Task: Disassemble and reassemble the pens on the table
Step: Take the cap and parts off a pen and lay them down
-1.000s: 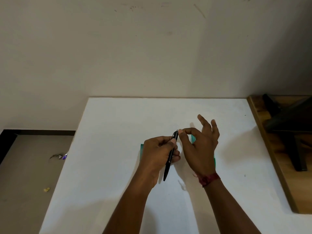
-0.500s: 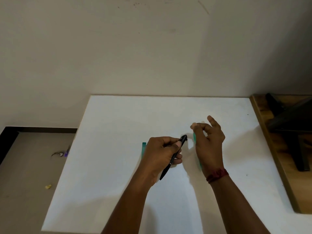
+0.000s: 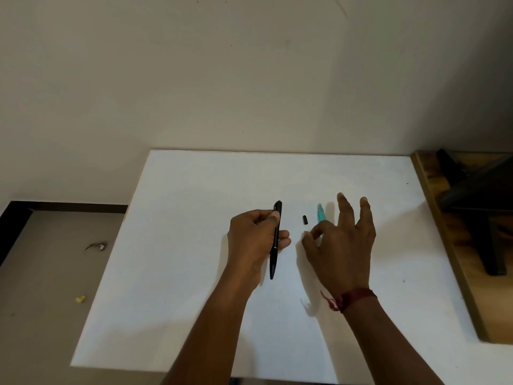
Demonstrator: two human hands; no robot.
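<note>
My left hand (image 3: 256, 240) grips a black pen (image 3: 275, 240) around its middle, held nearly upright above the white table (image 3: 180, 273), tip pointing toward me. A small black pen piece (image 3: 305, 219) lies on the table just right of the pen. My right hand (image 3: 342, 248) hovers over the table with fingers spread and relaxed, holding nothing, its thumb and forefinger near the black piece. A teal pen (image 3: 320, 212) lies on the table behind the right hand, partly hidden by it.
A wooden surface (image 3: 455, 245) with a dark stand (image 3: 483, 212) borders the table's right edge. The wall runs along the table's far edge. The floor at left carries small bits of debris (image 3: 95, 246).
My right hand pulled a small black piece off the pen's top end, set it on the table and opened. The left hand turned the pen more upright.
</note>
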